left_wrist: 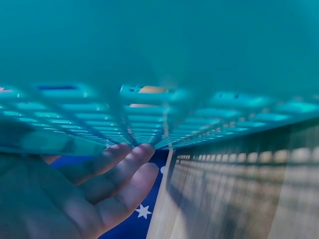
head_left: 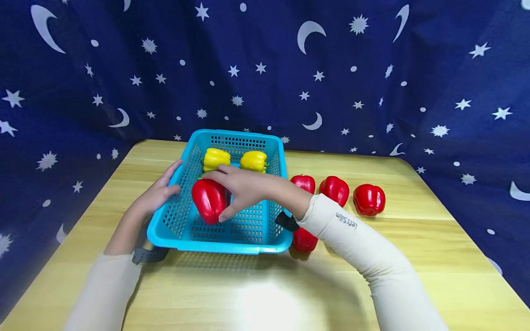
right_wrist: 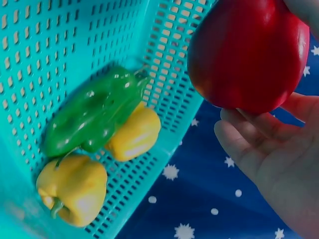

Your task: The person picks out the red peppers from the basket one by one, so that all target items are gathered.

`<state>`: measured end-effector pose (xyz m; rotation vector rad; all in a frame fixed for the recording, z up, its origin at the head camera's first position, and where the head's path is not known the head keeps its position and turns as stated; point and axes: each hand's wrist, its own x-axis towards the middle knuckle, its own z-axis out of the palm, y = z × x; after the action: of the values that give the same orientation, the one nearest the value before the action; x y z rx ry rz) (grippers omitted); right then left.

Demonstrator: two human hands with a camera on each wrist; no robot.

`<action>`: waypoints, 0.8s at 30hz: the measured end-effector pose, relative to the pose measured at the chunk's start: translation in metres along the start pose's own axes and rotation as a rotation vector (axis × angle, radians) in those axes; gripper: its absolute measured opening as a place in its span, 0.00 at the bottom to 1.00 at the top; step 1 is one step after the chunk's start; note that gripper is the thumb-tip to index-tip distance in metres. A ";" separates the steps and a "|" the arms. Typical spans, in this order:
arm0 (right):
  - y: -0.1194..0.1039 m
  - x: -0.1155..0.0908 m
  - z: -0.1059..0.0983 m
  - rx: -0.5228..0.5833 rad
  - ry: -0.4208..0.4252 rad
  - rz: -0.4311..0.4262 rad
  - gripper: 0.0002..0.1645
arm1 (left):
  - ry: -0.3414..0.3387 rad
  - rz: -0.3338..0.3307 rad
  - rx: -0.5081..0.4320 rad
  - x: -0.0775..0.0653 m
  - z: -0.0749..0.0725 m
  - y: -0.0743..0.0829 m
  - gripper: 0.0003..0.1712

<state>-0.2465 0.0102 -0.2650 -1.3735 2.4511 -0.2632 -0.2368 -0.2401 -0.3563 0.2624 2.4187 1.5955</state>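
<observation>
My right hand (head_left: pixel 244 186) grips a red bell pepper (head_left: pixel 207 200) over the blue plastic basket (head_left: pixel 215 248), thumb on one side and fingers on the other. In the right wrist view the same red pepper (right_wrist: pixel 249 55) is large between thumb and fingers. My left hand (head_left: pixel 159 195) holds the basket's left rim, thumb over the edge and fingers along the outer wall. Inside the basket lie two yellow bell peppers (head_left: pixel 216 159) and a green pepper (right_wrist: pixel 92 112), which my right hand mostly hides in the head view.
Several red bell peppers (head_left: pixel 369 200) lie on the wooden table (head_left: pixel 207 294) right of the basket; my right forearm partly covers some. A dark blue cloth (head_left: pixel 265 50) with moons and stars hangs behind the table. Black straps (head_left: pixel 286 221) circle the wrists.
</observation>
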 end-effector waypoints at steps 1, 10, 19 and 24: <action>0.001 -0.002 -0.002 0.010 0.007 0.007 0.56 | 0.002 -0.002 0.004 0.000 0.000 0.000 0.47; 0.014 -0.025 -0.009 0.080 0.061 0.045 0.55 | 0.016 0.006 0.033 -0.001 0.001 0.004 0.48; 0.029 -0.047 -0.009 0.113 0.121 0.055 0.54 | 0.007 -0.016 0.029 -0.001 0.001 0.005 0.48; 0.035 -0.060 -0.012 0.139 0.144 0.072 0.55 | 0.000 -0.008 0.029 -0.002 0.002 0.005 0.48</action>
<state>-0.2499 0.0794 -0.2538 -1.2455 2.5379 -0.5214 -0.2343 -0.2372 -0.3524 0.2571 2.4408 1.5582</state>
